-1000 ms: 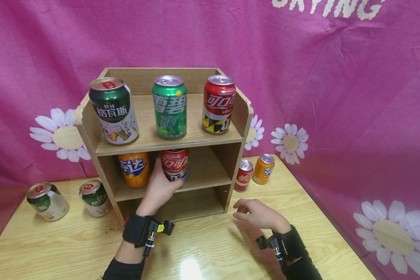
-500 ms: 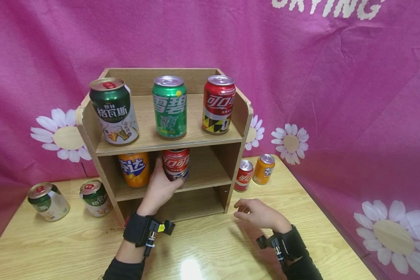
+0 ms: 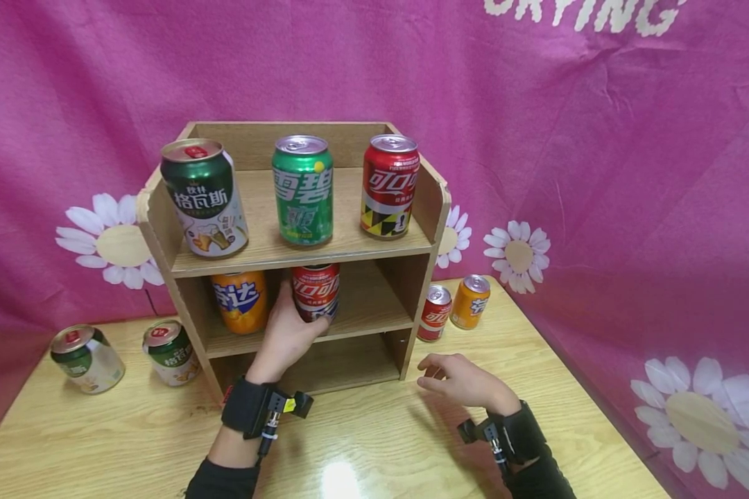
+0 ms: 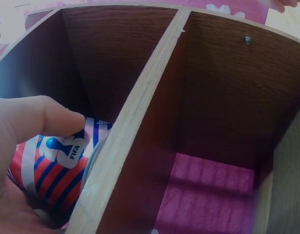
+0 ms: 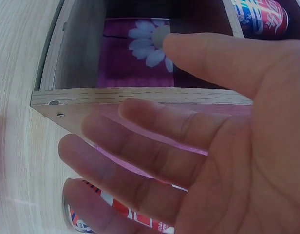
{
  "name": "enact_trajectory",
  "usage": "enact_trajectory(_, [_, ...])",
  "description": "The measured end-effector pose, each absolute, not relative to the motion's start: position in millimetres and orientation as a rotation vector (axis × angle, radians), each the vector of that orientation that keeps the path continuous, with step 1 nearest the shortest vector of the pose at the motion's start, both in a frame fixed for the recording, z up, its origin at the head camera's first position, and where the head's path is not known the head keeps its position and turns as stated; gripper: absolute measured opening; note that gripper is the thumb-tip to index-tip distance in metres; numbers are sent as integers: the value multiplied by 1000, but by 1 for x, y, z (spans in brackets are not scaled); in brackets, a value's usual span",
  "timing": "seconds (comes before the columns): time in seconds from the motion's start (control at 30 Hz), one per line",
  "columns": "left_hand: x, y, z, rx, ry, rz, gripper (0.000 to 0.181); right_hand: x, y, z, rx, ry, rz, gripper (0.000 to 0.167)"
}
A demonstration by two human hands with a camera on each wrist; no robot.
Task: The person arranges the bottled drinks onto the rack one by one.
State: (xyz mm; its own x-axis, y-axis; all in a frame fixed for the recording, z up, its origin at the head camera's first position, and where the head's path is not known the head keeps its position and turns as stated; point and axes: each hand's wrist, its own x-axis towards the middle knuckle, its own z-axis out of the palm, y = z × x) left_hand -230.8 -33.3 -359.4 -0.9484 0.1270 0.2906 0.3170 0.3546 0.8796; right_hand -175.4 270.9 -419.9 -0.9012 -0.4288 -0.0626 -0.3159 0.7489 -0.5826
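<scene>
My left hand (image 3: 287, 337) holds a red cola can (image 3: 315, 292) on the middle shelf, with the thumb across its front and the fingers round its left side. In the left wrist view the can's striped lower part (image 4: 62, 170) shows beside the thumb, close to the shelf board's edge. Left of that hand, an orange soda can (image 3: 240, 302) stands on the same shelf. My right hand (image 3: 462, 381) hovers beside the shelf's lower right corner, fingers loosely bent and holding nothing; the right wrist view shows the palm (image 5: 228, 170) and spread fingers.
A wooden shelf unit (image 3: 299, 260) bears a green-and-white can (image 3: 203, 201), a green can (image 3: 302, 194) and a red can (image 3: 391, 187) on top. On the table (image 3: 374, 443) stand two green-and-white cans (image 3: 87, 360) at left, and a red can (image 3: 434, 315) and an orange can (image 3: 470, 303) at right.
My left hand and the cola can have shifted very slightly to the right on the middle shelf. The right hand stays almost still.
</scene>
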Motion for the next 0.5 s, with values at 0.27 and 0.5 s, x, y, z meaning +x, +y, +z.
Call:
enact_trajectory(0.27, [-222,-38,-355,-424,-2494,-1680,79,-177,272,-418,-592,2754,-867,35])
enact_trajectory(0.5, [-191,-54,-347,-446,-2749,-1512,97,-176,271,-420,-581,2749,-868,33])
